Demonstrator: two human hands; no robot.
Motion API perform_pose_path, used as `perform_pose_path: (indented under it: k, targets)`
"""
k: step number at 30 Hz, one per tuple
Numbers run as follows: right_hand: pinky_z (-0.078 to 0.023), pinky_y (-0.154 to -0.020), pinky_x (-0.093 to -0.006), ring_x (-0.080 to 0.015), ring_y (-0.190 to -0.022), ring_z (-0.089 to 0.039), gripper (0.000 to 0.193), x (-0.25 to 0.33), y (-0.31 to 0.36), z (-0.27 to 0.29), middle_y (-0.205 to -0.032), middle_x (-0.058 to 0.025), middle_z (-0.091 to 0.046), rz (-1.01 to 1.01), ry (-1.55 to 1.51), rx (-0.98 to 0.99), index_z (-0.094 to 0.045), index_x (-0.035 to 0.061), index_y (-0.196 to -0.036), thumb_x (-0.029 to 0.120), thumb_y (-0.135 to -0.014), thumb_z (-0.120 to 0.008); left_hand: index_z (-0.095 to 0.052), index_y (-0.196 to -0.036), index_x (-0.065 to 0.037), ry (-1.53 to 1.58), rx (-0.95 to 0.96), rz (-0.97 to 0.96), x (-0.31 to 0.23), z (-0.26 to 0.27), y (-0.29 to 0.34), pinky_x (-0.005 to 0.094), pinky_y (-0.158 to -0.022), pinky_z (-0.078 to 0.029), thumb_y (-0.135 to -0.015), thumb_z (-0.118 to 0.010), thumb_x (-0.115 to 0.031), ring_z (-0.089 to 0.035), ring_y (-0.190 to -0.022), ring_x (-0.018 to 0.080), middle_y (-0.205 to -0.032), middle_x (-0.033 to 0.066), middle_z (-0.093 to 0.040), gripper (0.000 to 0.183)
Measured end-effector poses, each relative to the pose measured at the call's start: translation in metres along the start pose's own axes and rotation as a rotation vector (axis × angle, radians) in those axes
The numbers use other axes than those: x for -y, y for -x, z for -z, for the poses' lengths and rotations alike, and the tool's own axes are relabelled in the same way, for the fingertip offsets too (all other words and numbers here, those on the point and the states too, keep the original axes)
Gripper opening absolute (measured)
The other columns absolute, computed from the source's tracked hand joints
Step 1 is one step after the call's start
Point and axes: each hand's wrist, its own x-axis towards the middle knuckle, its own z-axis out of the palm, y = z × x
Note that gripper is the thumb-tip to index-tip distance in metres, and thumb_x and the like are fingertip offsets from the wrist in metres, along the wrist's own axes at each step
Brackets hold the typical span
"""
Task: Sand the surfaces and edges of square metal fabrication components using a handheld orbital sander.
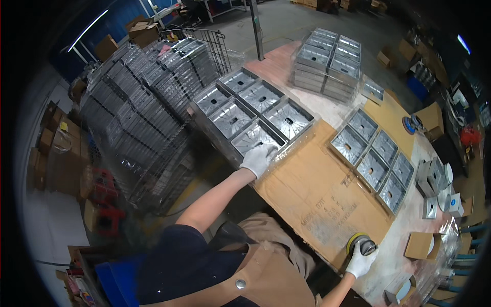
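My left hand (258, 158), in a white glove, reaches out to the left edge of the table. Its fingers curl over the rim of the nearest square metal tray (254, 138). That tray tops a block of stacked metal trays (255, 105) wrapped in clear film. My right hand (359, 262), also gloved, grips a round hand sander (361, 243) with a yellow pad. The sander rests on the near end of a cardboard sheet (317, 189) that covers the table.
A double row of metal trays (373, 161) lies on the cardboard to the right. Another stack of trays (327, 61) stands at the far end. A wire cage cart (148, 102) full of trays stands left of the table. A small cardboard box (420, 245) and loose metal parts (434, 187) sit at the right.
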Motion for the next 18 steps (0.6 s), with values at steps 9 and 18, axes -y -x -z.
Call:
perform_pose_path:
  k: [9,18]
  targets:
    - [-0.044,-0.11,-0.0407,-0.0317,-0.131,-0.057,0.091,-0.011,-0.001,0.001,-0.148,-0.0144,-0.055,-0.042,0.022,0.039,-0.042,0.011,-0.153,0.039,-0.078,-0.084,-0.075,-0.107,-0.01,-0.107,-0.347,0.166,0.075,0.039,-0.058,0.0451,-0.092,-0.052,-0.093,-0.067,-0.04,-0.067,-0.104,0.034,-0.105,0.0133,-0.074,0.034]
    - [-0.047,-0.107,-0.0427,-0.0319,-0.127,-0.06,0.088,-0.006,0.004,0.005,-0.145,-0.013,-0.056,-0.05,-0.016,0.023,-0.042,0.014,-0.152,0.033,-0.078,-0.084,-0.073,-0.124,-0.017,-0.061,0.299,0.315,0.108,0.059,-0.088,0.0451,-0.098,-0.052,-0.096,-0.059,-0.051,-0.068,-0.112,0.037,-0.122,0.0178,-0.071,0.046]
